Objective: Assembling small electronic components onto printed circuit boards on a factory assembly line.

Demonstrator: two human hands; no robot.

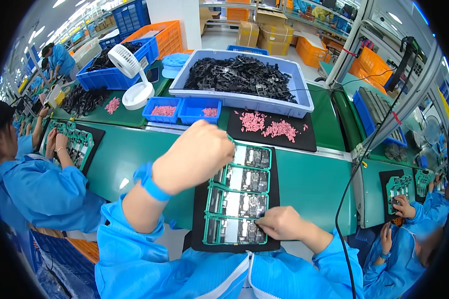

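Note:
A green frame (238,218) holding several circuit boards (253,205) in a column lies on a black mat (199,230) in front of me. My left hand (197,155), with a blue band round its wrist, is raised over the upper left part of the frame. Its fingers are curled closed, and whatever they hold is hidden. Low at the frame's right side, my right hand (283,223) has its fingertips pinched together at the nearest board. Anything between them is too small to make out.
Small pink pieces (280,129) lie on a second black mat (312,143) and in two blue trays (184,118). Behind stands a large bin (304,105) of black plastic parts (239,74). A white fan (137,95) is left; a black cable (340,209) hangs right. Co-workers sit on both sides.

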